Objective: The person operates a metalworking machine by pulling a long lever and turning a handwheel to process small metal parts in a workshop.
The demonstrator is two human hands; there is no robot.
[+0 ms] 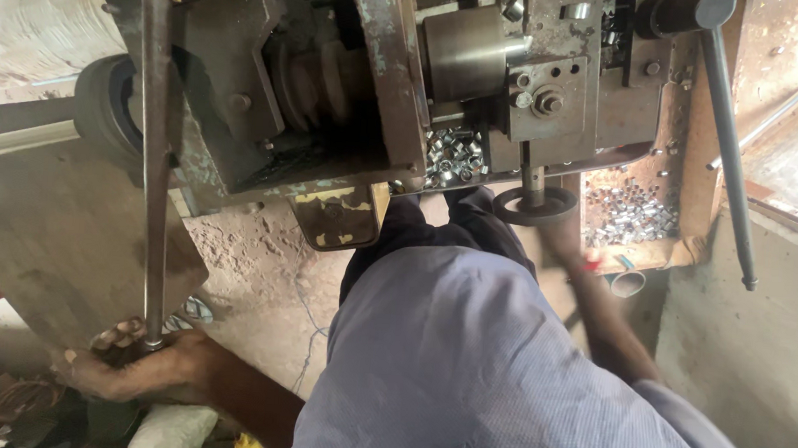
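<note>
Dusty concrete workshop floor; left hand grips long steel lever; right hand blurred, grip unclear; slip risk near greasy grey-green press.

My left hand grips the lower end of a long lever rod. Up along the rod from that grip sits the machine body, with a rubber wheel to its left. Right of the grip, across my torso, my right hand lies blurred, just below a small handwheel. A tray of small metal pieces sits right of the handwheel. Farther right, a second lever slants downward. Sacks lie just below the grip.
</note>
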